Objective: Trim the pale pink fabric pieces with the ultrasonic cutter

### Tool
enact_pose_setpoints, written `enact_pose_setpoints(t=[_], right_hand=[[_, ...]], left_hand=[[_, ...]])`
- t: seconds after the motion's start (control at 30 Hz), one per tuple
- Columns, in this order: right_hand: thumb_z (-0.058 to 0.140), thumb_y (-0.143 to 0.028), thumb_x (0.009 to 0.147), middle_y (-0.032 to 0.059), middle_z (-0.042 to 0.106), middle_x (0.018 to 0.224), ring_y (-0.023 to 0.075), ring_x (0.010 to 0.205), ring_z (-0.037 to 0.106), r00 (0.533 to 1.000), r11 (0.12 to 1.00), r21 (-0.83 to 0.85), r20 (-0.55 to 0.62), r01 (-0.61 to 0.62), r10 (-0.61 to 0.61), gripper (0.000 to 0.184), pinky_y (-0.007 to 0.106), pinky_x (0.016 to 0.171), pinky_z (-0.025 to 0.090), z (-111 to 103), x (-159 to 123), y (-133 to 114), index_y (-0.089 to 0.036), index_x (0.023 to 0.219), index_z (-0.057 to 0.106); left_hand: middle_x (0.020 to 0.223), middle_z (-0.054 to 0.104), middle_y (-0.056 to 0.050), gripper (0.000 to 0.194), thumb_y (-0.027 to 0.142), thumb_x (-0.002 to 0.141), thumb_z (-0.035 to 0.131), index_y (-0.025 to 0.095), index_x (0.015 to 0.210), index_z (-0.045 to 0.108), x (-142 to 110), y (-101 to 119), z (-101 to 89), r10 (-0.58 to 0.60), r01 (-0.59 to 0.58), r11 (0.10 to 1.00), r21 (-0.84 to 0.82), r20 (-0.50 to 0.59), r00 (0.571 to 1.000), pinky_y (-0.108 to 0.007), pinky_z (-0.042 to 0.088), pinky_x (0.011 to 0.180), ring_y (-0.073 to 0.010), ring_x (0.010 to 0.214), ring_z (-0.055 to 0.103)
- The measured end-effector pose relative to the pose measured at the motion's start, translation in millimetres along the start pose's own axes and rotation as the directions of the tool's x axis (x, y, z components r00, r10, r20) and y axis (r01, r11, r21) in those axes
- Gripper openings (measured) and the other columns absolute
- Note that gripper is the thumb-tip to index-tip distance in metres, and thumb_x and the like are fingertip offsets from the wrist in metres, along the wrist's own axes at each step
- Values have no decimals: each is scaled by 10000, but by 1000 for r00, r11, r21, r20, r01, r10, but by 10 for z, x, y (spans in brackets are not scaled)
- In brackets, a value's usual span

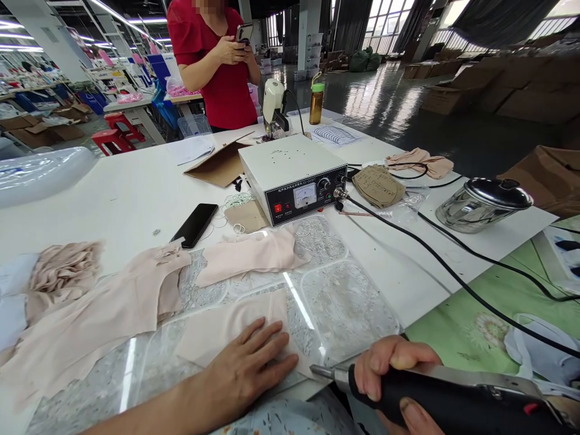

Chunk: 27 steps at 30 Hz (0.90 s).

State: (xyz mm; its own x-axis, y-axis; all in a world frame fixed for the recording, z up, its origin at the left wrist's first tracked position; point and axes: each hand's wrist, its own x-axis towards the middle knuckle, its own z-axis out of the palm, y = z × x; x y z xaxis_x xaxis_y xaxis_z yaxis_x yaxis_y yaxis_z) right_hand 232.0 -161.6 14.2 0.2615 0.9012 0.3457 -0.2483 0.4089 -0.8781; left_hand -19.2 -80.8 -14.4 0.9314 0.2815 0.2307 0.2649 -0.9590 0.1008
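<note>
My left hand lies flat, fingers spread, on a pale pink fabric piece. In my right hand is a handheld ultrasonic welder with a black grip; my fingers wrap round it. Its metal tip points left, close to the fabric's lower right corner; whether they touch I cannot tell. Under the fabric is a clear, glossy mat with a grey stone pattern. Another pink piece lies just beyond, and a larger stack of pink pieces spreads to the left.
A white control box stands mid-table; a black cable runs from it across the right side. A phone, a steel pot, a brown pattern piece and a bottle are around. A person in red stands beyond the table.
</note>
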Motion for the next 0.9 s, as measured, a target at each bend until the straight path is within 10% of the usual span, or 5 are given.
enact_pose_setpoints(t=[0.47, 0.9], right_hand=[[551, -379, 838, 3, 506, 707, 167, 545, 492, 963, 988, 72, -226, -134, 147, 88, 324, 511, 457, 178, -31, -109, -308, 890, 546], [570, -333, 864, -5, 504, 788, 139, 594, 534, 980, 989, 95, -152, -113, 127, 88, 316, 549, 494, 233, 6, -126, -285, 934, 547]], left_hand=[[1310, 587, -85, 361, 177, 981, 502, 241, 1335, 540, 4, 4, 7, -7, 7, 1000, 9, 8, 1000, -488, 332, 1119, -291, 1329, 445], [1290, 590, -76, 372, 171, 998, 467, 260, 1354, 529, 17, 12, -7, 4, -4, 1000, 13, -9, 1000, -477, 314, 1122, -290, 1329, 437]])
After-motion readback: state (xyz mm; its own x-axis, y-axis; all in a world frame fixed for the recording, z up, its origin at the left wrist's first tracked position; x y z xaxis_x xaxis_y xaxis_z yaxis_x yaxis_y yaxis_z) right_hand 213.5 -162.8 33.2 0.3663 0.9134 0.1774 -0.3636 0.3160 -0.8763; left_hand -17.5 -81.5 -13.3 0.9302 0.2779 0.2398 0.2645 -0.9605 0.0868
